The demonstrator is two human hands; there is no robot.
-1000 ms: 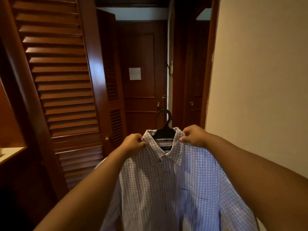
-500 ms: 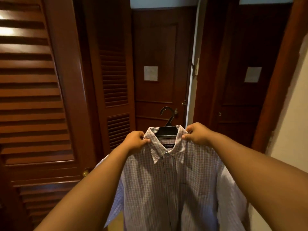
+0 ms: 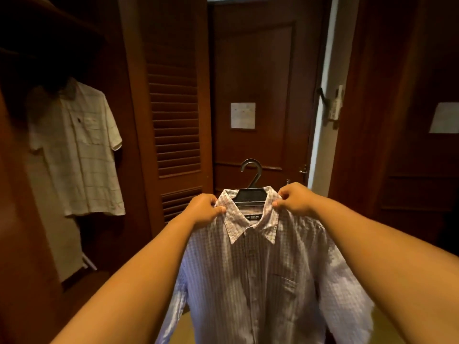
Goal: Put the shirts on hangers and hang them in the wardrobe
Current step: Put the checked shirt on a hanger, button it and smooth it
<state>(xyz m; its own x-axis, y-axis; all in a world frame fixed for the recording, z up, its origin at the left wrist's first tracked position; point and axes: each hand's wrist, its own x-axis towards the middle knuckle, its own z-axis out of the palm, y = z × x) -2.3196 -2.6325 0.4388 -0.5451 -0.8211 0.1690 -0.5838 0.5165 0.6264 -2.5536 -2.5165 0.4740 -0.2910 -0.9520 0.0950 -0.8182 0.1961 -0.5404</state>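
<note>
Now that the view has swung left, the wardrobe [image 3: 74, 58] stands open with a white shirt [image 3: 77, 150] hanging inside. Left hand [image 3: 202, 211] and right hand [image 3: 294, 199] pinch the checked shirt [image 3: 255, 281] at its collar, on the black hanger [image 3: 250, 192], held in front of the wardrobe's right edge; hooking it in likely comes next.

A dark wooden door [image 3: 258, 95] occupies the upper centre of the frame. A white paper notice [image 3: 243, 115] is fixed to its panel. A metal door handle [image 3: 303, 170] sits at its right edge. A second paper notice [image 3: 445, 117] appears at far right on another dark wooden panel [image 3: 397, 108].
</note>
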